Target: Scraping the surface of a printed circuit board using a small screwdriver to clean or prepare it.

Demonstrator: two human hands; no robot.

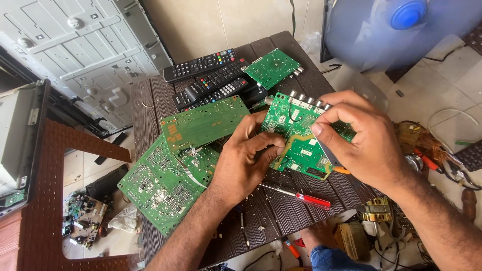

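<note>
One camera sits on the person's head and looks steeply down and forward, close over a small dark brown slatted wooden table [150, 108]. The view is near enough that the left hand [246, 160] and right hand [359, 138] fill its middle, forearms entering from the lower edge. The upper part takes in a pale tiled wall [236, 20] beyond the table; the right side reaches the floor.

green circuit board with pale yellow tracing [301, 135] | black remote controls with coloured buttons [211, 75] beyond it | red-handled screwdriver [312, 200] below it | dark brown slatted wooden table [150, 110] | blue-hubbed fan [407, 14]
</note>
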